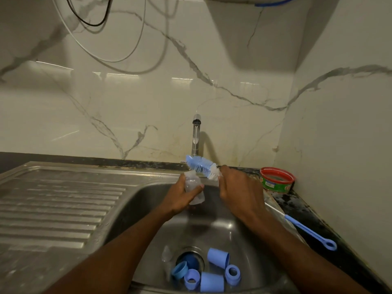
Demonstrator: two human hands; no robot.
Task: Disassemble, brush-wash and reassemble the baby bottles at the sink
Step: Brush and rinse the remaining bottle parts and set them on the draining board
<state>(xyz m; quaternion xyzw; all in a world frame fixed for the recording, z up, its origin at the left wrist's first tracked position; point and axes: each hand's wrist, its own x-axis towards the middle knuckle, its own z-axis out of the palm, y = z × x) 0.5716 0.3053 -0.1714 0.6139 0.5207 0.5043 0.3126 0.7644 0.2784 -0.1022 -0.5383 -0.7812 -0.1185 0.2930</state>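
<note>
My left hand [182, 196] grips a clear baby bottle [194, 186] over the sink basin [148, 209], its open mouth tilted up and back. My right hand [237, 192] holds a bottle brush [201, 164] with blue and white bristles; the bristle head is out of the bottle, just above its mouth. Its handle is hidden in my hand. Several blue caps and collars [212, 270] lie around the drain at the bottom of the basin, with a clear teat [166, 254] beside them.
A chrome tap [196, 134] stands behind the basin. The ribbed steel drainboard [59, 204] lies to the left. On the dark counter to the right are a thin blue teat brush [309, 231] and a red and green tub [276, 179].
</note>
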